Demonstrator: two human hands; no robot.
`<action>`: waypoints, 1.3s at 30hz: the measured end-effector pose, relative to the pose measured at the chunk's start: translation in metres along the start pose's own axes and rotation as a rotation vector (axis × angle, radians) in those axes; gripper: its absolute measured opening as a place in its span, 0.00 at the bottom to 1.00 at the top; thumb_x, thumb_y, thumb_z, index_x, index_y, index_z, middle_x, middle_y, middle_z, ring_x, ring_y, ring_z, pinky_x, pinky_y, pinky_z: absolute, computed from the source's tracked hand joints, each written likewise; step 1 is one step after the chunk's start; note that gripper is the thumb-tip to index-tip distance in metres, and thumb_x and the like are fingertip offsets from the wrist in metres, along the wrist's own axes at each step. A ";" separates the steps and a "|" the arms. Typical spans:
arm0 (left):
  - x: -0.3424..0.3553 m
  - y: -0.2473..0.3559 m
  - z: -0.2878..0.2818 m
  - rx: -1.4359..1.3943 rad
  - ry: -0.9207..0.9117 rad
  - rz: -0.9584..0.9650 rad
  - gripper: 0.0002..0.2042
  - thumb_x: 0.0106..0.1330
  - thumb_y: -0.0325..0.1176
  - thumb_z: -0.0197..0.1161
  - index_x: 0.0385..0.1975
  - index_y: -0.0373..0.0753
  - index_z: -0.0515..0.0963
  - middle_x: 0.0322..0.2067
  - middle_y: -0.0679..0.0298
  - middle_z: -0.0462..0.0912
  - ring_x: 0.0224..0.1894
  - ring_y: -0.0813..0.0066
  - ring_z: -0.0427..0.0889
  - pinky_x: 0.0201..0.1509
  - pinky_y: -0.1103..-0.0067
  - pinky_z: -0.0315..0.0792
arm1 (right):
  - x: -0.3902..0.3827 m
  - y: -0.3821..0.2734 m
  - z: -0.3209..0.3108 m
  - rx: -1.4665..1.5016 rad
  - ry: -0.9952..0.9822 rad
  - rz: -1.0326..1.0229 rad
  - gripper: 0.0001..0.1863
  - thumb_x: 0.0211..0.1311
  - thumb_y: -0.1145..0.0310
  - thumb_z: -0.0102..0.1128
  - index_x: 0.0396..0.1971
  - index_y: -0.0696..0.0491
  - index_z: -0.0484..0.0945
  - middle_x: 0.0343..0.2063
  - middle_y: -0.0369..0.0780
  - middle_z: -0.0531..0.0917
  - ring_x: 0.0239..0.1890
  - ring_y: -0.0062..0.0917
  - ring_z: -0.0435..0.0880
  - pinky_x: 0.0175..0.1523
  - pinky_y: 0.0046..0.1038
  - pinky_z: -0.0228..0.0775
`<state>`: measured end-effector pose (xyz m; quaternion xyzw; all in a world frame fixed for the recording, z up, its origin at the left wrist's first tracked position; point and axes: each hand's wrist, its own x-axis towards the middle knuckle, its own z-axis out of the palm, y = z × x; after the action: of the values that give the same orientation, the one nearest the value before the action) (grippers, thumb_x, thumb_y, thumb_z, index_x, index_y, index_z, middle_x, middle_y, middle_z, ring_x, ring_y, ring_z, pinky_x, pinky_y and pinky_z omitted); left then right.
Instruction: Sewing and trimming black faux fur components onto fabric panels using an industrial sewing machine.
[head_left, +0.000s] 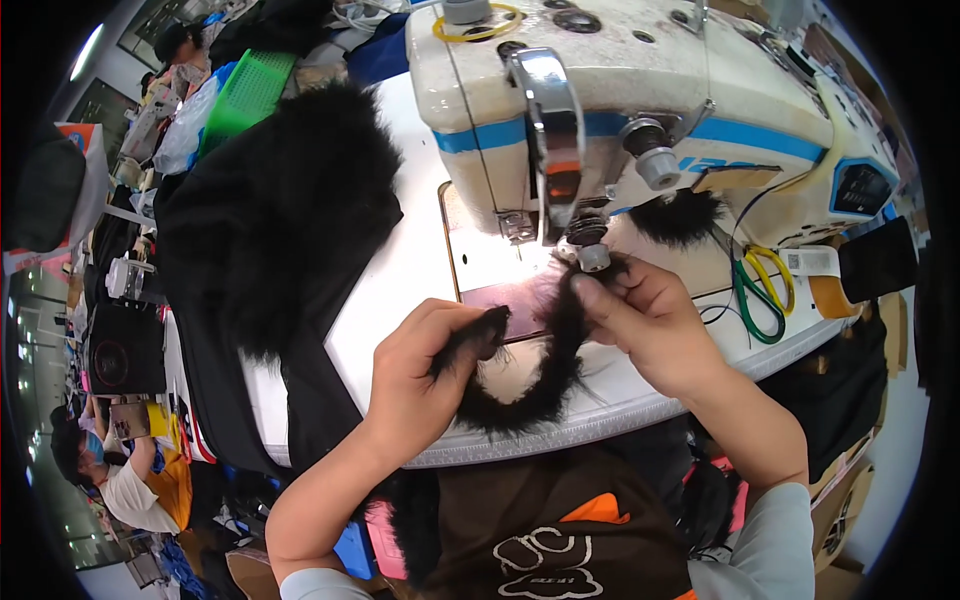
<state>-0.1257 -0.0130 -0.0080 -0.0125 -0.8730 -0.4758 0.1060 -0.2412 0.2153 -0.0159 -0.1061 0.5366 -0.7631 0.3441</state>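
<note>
A narrow strip of black faux fur (530, 400) sags in a loop between my two hands, over the front of the sewing table. My left hand (422, 365) is closed on one end of it, left of the needle area. The other end is pinched between thumb and fingers of my right hand (645, 320), just below the tension knobs of the white and blue sewing machine (620, 90). The needle and presser foot (518, 228) stand above the lit metal plate (490, 290), with the strip in front of them.
Black garment pieces with fur (290, 190) cover the table's left side. Green-handled scissors (757, 305) and yellow-handled ones (775, 272) lie at the right, by a black fur piece (680, 215). A green basket (245, 95) stands at the back left. Co-workers (120, 475) sit farther left.
</note>
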 end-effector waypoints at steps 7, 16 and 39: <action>0.016 0.004 0.004 0.132 0.058 0.133 0.08 0.66 0.20 0.68 0.44 0.31 0.81 0.39 0.58 0.83 0.36 0.69 0.84 0.42 0.79 0.77 | 0.018 -0.014 0.001 -1.088 -0.080 -0.360 0.15 0.70 0.71 0.63 0.55 0.53 0.83 0.40 0.40 0.87 0.41 0.35 0.85 0.49 0.33 0.76; 0.027 -0.007 0.003 0.388 -0.010 0.473 0.21 0.47 0.16 0.71 0.44 0.33 0.81 0.49 0.52 0.83 0.47 0.52 0.82 0.54 0.67 0.75 | 0.025 -0.022 0.004 -1.471 -0.225 -0.553 0.25 0.68 0.74 0.60 0.63 0.42 0.75 0.45 0.44 0.85 0.44 0.46 0.84 0.48 0.44 0.76; 0.047 -0.019 0.005 0.261 -0.096 0.175 0.16 0.52 0.21 0.73 0.41 0.42 0.85 0.39 0.66 0.82 0.44 0.62 0.79 0.48 0.68 0.70 | 0.042 -0.025 -0.019 -1.338 -0.211 -0.419 0.16 0.64 0.62 0.70 0.51 0.46 0.85 0.48 0.44 0.86 0.52 0.46 0.81 0.59 0.42 0.72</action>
<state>-0.1745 -0.0226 -0.0172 -0.0972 -0.9271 -0.3462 0.1060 -0.2925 0.2078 -0.0102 -0.4691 0.8224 -0.3056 0.1012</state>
